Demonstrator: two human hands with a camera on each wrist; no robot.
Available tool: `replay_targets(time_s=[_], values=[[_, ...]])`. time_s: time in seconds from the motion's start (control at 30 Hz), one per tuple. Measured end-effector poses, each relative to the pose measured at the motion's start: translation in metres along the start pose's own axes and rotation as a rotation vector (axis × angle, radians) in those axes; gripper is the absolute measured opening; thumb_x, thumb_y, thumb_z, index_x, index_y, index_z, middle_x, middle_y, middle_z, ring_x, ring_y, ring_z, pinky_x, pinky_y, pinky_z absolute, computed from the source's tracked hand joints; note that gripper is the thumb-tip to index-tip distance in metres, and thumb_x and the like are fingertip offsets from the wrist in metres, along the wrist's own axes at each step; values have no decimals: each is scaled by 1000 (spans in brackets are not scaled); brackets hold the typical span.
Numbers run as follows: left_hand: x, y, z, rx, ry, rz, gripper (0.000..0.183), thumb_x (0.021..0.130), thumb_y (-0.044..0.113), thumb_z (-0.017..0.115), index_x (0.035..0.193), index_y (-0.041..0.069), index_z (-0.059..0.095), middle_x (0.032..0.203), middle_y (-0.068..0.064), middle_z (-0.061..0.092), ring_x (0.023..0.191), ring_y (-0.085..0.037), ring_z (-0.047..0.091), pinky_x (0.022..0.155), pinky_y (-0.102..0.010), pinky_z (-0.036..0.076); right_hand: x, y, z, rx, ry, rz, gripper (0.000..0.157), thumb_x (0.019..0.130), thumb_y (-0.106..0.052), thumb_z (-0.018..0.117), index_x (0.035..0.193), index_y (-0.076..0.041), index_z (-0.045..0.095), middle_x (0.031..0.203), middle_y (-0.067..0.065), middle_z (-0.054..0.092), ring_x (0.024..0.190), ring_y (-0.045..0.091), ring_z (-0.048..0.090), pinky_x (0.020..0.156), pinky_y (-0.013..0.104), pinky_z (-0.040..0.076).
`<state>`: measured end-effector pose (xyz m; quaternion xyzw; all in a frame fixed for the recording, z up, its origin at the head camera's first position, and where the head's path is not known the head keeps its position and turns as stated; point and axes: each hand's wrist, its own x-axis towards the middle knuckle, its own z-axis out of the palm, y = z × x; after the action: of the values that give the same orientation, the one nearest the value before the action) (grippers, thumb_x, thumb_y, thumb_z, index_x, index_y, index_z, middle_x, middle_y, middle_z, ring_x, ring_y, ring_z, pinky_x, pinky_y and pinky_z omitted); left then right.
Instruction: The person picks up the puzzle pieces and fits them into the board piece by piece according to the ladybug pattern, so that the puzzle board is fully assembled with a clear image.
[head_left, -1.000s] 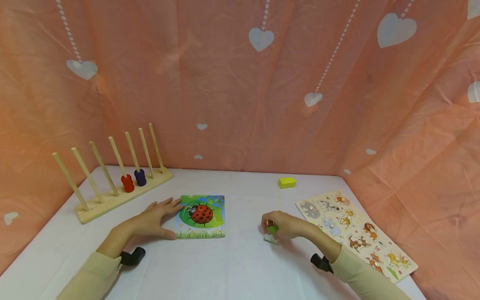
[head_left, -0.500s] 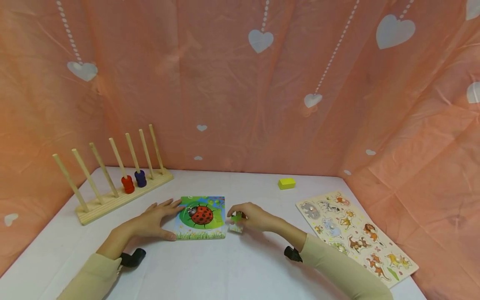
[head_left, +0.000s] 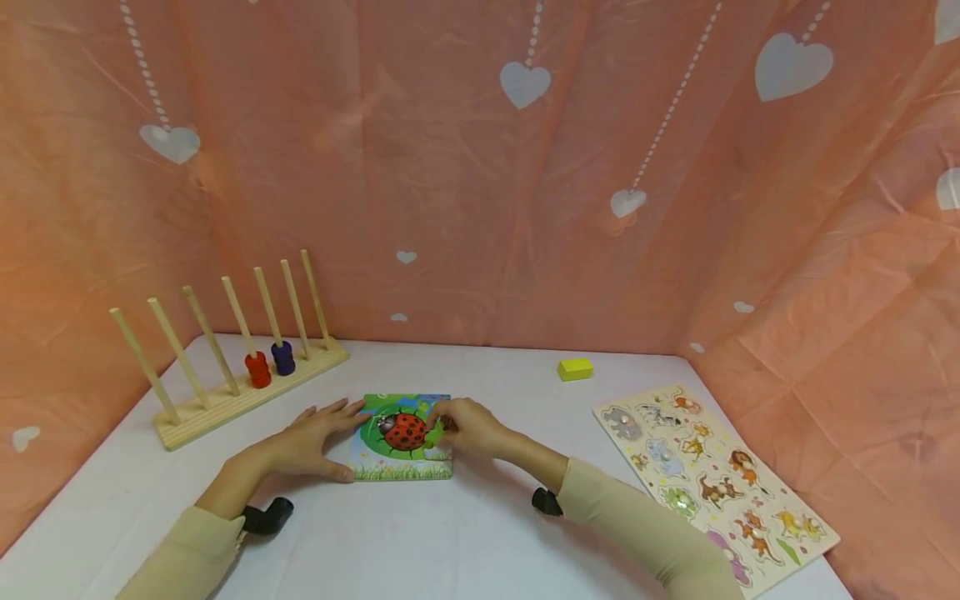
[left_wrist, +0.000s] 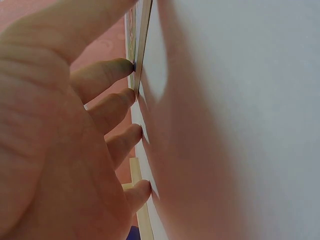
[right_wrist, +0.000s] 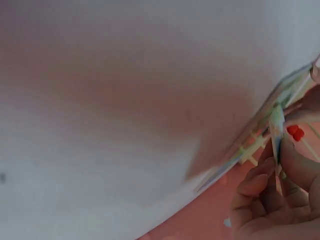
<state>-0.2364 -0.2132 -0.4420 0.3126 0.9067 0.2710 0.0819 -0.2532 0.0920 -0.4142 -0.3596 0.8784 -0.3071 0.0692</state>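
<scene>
A square ladybug jigsaw puzzle lies flat on the white table in the head view. Along its left edge rests my left hand, fingers spread and fairly straight. Fingertips touch the board's thin side in the left wrist view. Over the puzzle's right part, my right hand pinches a small green and white puzzle piece between thumb and fingers. The right wrist view has that piece standing tilted on edge, close over the board. The right hand covers part of the puzzle's right side.
A wooden peg rack stands at the back left, with red beads and dark blue beads on two pegs. A yellow block sits at the back right. An animal peg puzzle lies along the right side.
My right hand has moved left with the puzzle piece, from the bare table right of the ladybug puzzle to over its right part. The left hand has stayed in place.
</scene>
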Motion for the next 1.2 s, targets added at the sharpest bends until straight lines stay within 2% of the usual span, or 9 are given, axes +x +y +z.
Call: replay_targets(time_s=[0.23,0.47,0.63,0.77,0.9,1.07,1.2], values=[[-1,1,1,-6,11,24,92,75,44,85,145,-2,48,155,-30,32,141,-58,19,103,-81,8,-1,-3,7,-54,-21,3,24,81,0,80,104,0,75,89,6,69,75,9,55,68,20,46],[0,4,-2,-8,1,14,92,75,44,85,146,-1,47,156,-29,30,142,-57,17,104,-80,7,-2,-6,10,-169,-35,-37,26,79,-2,82,104,-2,78,81,-1,59,73,4,51,64,16,45],[0,2,0,3,4,6,93,75,46,84,146,-1,47,156,-28,31,142,-57,17,104,-80,7,-5,-10,14,-245,-35,-1,31,78,-11,86,108,-5,78,84,-4,55,70,3,46,59,16,40],[0,0,1,3,5,12,94,75,47,84,146,-1,47,156,-27,31,142,-56,17,104,-80,7,-6,-13,17,-329,-40,39,38,77,-22,87,112,-11,77,95,-3,52,72,4,46,58,18,40],[1,-1,2,0,0,7,94,75,47,83,146,-2,47,156,-28,31,143,-56,17,105,-80,6,-6,-16,17,-335,-39,41,39,77,-21,87,112,-10,76,102,0,52,76,5,47,61,18,42],[-1,2,0,5,-4,-7,94,75,48,83,146,-1,47,157,-27,30,143,-55,17,106,-79,6,-5,-19,15,-296,-53,49,38,77,-17,86,112,-7,74,95,-2,49,72,6,45,60,18,40],[-1,4,-1,2,-7,-3,92,76,45,84,146,-1,47,157,-27,30,143,-56,18,105,-79,7,-5,-20,15,-322,-61,65,36,78,-20,86,110,-11,75,90,-5,46,70,5,43,58,18,38]])
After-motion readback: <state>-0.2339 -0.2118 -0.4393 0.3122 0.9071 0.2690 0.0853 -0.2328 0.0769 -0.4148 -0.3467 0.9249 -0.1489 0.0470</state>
